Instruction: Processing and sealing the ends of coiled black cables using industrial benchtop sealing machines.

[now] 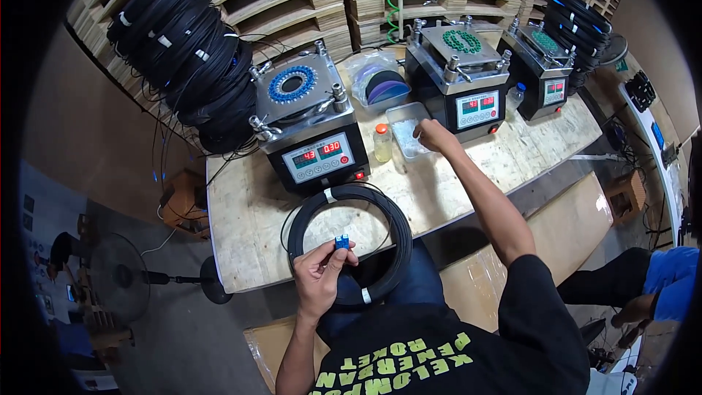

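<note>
My left hand (319,278) pinches a small blue fiber-optic cable connector (341,242) upright between thumb and fingers. Behind it a coil of black cable (295,238) with white ties rests over the table's front edge and my lap. My right hand (434,136) reaches over a clear plastic tub (409,152) that contains small whitish, see-through pieces. Its fingers are bunched together at the tub's right side; whether they hold a piece is too small to see. Left of the tub stands a small bottle of yellowish liquid with an orange cap (382,143).
Three polishing machines stand on the wooden table (241,249): one with blue connectors (292,85), two with green ones (462,42). A container of round discs (382,88) sits between. Cable coils (183,51) pile up at the left. A fan (121,278) stands left; another person (658,285) is at right.
</note>
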`<state>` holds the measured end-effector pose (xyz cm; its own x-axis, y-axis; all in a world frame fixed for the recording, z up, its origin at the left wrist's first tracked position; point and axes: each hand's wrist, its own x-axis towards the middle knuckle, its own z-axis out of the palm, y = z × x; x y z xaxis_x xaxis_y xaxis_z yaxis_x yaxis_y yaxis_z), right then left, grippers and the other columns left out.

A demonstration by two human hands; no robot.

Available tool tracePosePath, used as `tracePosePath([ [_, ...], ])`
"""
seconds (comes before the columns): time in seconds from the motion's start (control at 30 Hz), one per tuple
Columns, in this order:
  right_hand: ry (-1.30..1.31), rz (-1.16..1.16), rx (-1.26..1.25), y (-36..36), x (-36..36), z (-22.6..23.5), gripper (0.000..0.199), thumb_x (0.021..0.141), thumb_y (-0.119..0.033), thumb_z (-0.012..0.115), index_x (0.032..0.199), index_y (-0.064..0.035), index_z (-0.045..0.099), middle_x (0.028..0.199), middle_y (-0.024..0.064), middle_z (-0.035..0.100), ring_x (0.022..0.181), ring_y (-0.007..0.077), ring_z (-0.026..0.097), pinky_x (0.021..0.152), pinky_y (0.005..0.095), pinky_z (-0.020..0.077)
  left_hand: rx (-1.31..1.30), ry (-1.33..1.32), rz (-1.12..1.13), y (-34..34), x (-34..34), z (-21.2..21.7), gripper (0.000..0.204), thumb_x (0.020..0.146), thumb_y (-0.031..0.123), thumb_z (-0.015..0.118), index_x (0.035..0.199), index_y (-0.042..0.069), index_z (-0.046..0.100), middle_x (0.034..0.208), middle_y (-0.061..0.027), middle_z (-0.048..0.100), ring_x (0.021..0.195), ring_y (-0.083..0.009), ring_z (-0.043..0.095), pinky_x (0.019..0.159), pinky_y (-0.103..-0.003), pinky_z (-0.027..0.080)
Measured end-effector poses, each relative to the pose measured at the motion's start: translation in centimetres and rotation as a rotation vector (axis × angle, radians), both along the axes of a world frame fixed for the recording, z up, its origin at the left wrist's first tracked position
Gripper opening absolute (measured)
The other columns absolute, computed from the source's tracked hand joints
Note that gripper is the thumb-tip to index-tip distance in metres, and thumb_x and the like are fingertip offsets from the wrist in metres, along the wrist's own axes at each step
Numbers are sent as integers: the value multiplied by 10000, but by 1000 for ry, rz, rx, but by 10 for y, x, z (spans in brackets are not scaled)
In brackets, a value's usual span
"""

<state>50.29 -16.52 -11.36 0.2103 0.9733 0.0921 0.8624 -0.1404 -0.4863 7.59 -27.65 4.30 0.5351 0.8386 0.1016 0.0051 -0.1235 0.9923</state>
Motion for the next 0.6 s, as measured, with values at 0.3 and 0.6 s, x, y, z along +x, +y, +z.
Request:
tracePosePath([
  [0.3, -296, -61, -148, 16, -5, -49, 162, 889, -112, 534, 961, -24, 649, 1079, 239, 674, 988, 408, 683, 822, 498, 552, -19, 24, 1, 2, -1, 1, 243, 1010, 128, 611, 1065, -91, 698, 814, -82, 704, 757, -121, 654, 731, -242, 513],
  [0.6, -99, -51, -141, 13, 14, -56, 254, 927, -172, 455, 961, -20, 655, 1089, 265, 661, 931, 440, 670, 818, 486, 539, -25, 22, -15, 3, 1, -1, 245, 1007, 131, 613, 1056, -93, 700, 811, -86, 705, 760, -122, 657, 722, -238, 510],
])
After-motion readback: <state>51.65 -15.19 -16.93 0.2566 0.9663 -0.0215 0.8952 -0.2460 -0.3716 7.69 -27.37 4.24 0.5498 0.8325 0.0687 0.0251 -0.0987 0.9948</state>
